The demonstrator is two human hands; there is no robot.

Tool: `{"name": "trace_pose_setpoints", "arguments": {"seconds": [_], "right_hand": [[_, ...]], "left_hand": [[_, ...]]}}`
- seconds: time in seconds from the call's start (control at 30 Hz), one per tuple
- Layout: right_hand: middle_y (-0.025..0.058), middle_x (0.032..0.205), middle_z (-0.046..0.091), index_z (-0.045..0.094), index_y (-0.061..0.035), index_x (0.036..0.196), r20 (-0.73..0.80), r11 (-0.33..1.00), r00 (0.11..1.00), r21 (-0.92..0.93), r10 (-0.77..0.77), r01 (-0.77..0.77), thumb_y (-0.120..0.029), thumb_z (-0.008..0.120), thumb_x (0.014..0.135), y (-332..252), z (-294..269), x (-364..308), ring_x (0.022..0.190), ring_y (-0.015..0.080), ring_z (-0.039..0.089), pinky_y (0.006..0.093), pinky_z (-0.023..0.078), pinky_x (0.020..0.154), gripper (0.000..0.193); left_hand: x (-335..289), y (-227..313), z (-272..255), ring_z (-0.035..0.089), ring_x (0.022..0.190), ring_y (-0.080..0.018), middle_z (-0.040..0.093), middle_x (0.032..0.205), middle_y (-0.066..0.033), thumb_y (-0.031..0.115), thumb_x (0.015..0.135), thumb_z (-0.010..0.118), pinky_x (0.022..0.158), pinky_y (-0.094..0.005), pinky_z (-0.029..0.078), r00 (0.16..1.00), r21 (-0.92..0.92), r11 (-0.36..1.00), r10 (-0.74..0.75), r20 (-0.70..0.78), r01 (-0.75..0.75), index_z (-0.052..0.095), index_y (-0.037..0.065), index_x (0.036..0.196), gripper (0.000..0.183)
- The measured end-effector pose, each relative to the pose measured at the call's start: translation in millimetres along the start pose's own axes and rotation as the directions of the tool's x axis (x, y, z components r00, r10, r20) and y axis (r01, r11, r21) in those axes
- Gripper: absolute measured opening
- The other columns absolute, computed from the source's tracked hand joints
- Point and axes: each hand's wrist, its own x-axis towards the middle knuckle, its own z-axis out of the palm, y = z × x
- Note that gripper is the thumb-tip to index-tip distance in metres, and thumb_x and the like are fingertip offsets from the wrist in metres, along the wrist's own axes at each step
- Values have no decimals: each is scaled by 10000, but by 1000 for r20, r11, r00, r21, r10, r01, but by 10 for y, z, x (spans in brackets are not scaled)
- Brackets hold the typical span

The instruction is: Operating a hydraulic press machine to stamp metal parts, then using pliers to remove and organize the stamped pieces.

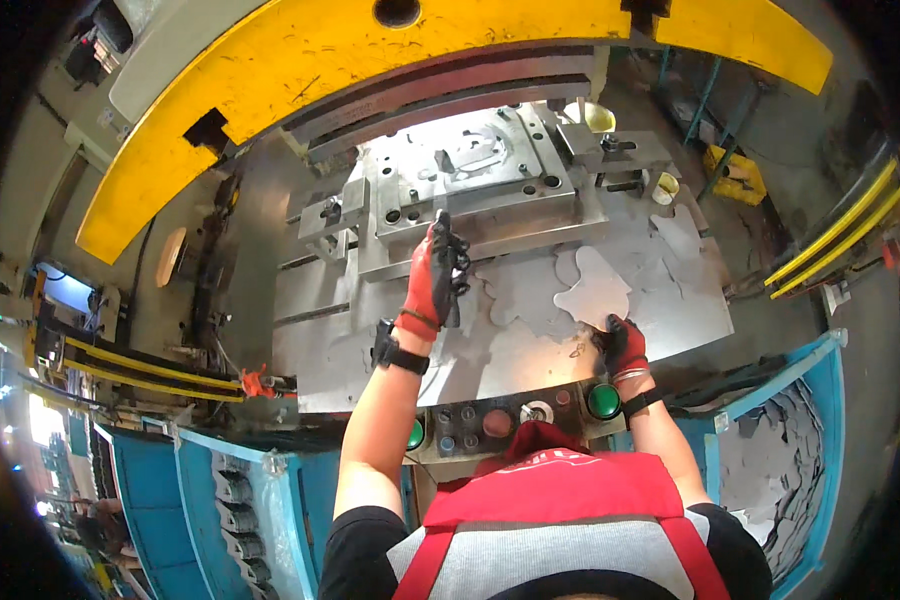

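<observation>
Left hand (433, 280): gloved, fingers closed on a dark formed part (458, 272), at 12 o'clock near the die (470, 175).
Right hand (623, 345): pinches the flat sheet blank (592, 292) at its 5 o'clock edge.
Handling: blank seems thin, stiff, sharp-edged; take it by the rim.

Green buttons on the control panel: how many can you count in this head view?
2. One green button sits at the panel's right end, just below the right hand. The other is at the left end, partly hidden behind the left forearm. The body may hide more.
</observation>
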Motion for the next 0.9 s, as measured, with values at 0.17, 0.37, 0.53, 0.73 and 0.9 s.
{"name": "trace_pose_setpoints", "arguments": {"seconds": [0.17,0.37,0.53,0.73,0.9], "right_hand": [[3,679,510,501,-70,759,-84,951,971,-234,-226,201,-121,627,784,-175,184,-157,572,121,467,289,404,505,138],[62,932,556,523,14,1051,-91,767,825,-437,-558,471,-85,650,778,-591,183,-261,798,160,513,285,446,739,317],[41,914,584,553,4,1053,98,747,810,-337,-578,573,-72,626,792,-1122,121,-276,757,103,538,266,480,632,282],[59,979,578,547,-2,1089,384,662,719,-292,-579,690,-111,566,837,-1785,708,-404,817,138,569,274,504,645,275],[49,907,601,581,-11,1032,395,817,816,-224,-422,531,-112,593,797,-2009,1484,-451,734,131,576,272,498,620,256]], "left_hand": [[-989,184,1,358,402,-58,434,570,32,524,893,417,361,-198,282,995,102,995,-7,-104,18,523,125,817,419],[-2033,-281,-524,385,475,-40,429,585,40,463,927,381,407,-190,291,916,322,937,242,-320,-135,489,106,763,408],[-2639,-464,-716,337,404,-34,419,560,43,448,921,412,358,-190,253,847,93,992,-19,-532,80,506,105,801,375],[-2636,-734,-1067,389,390,-63,453,558,16,440,900,449,345,-210,317,816,-66,987,-160,-556,149,512,102,797,359],[-2559,-854,-1106,403,389,-84,460,552,1,260,868,518,344,-225,333,806,-134,990,-121,-579,52,507,92,794,184]]}}
